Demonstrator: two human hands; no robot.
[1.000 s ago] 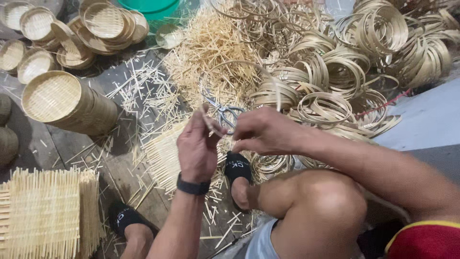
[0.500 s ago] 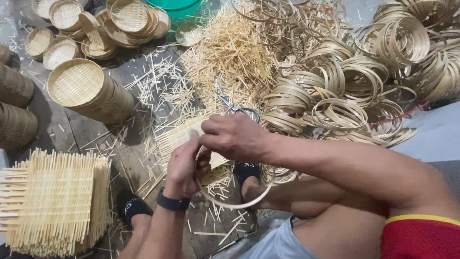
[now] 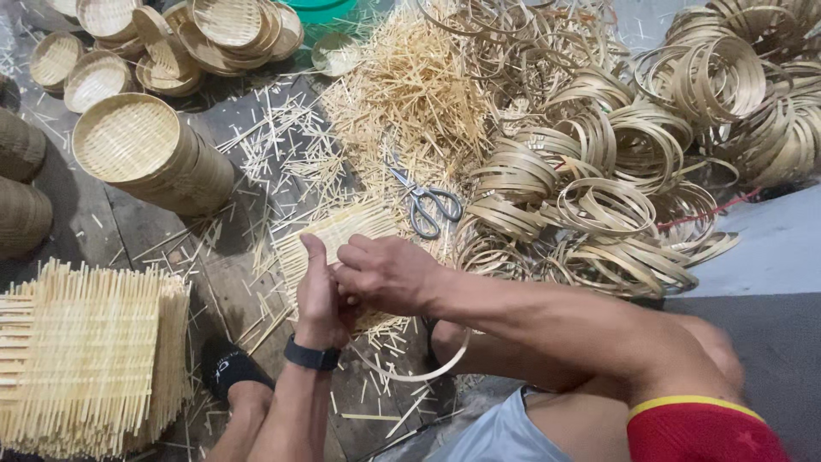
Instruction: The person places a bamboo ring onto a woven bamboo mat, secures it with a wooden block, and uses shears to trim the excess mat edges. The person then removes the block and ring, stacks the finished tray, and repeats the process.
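left hand [image 3: 321, 295] + right hand [image 3: 385, 274] — grip bamboo ring [image 3: 419, 372] | scissors [image 3: 425, 202] beyond — on splints

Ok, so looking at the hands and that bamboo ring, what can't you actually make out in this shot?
Head view only:
- Bamboo ring: only its lower arc shows; the right hand and forearm cover the rest.
- Left hand: its fingers are hidden behind the right hand, so its grip is unclear.
- Woven mat under the hands: its near part is covered by them.
- Stack of square mats: cut off by the left edge.
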